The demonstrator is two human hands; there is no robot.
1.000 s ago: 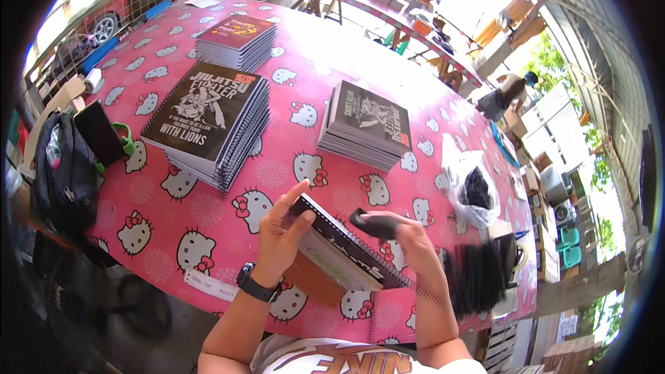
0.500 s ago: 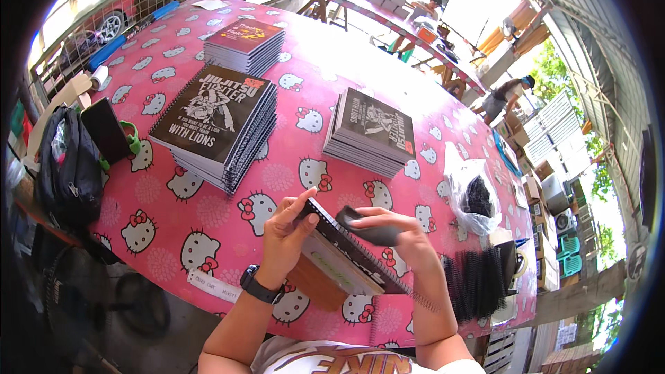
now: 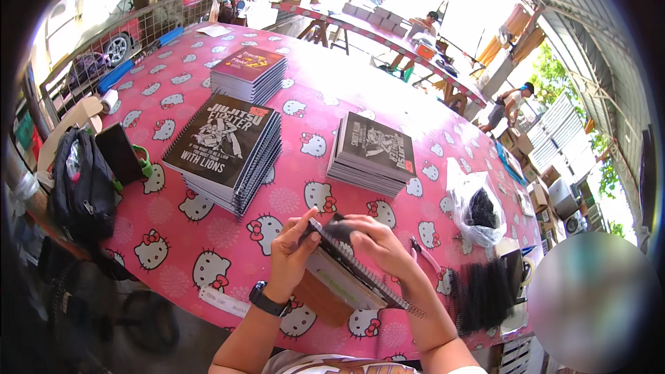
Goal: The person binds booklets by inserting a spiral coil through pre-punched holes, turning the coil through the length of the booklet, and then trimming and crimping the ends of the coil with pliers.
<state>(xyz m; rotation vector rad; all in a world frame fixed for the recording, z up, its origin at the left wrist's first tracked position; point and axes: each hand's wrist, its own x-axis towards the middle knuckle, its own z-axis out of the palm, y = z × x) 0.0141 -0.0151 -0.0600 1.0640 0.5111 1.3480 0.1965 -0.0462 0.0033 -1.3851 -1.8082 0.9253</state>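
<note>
Raised notebook (image 3: 350, 273), spiral end hidden

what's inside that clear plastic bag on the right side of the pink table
The clear plastic bag holds a dark, black clump near its middle. What the clump is made of cannot be told, and the bag's crumpled folds hide anything beneath it.

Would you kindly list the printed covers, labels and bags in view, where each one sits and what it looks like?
Black-covered spiral notebook stack: left of centre, white figure drawing.
Dark red-covered stack: far left, rectangular.
Second black-covered stack: centre, pale drawing.
White label strip: near table edge, below the left hand.
Clear plastic bag: right, holding dark items.
Notebook in hand: spiral-bound, held edge-on under the right hand.
</note>
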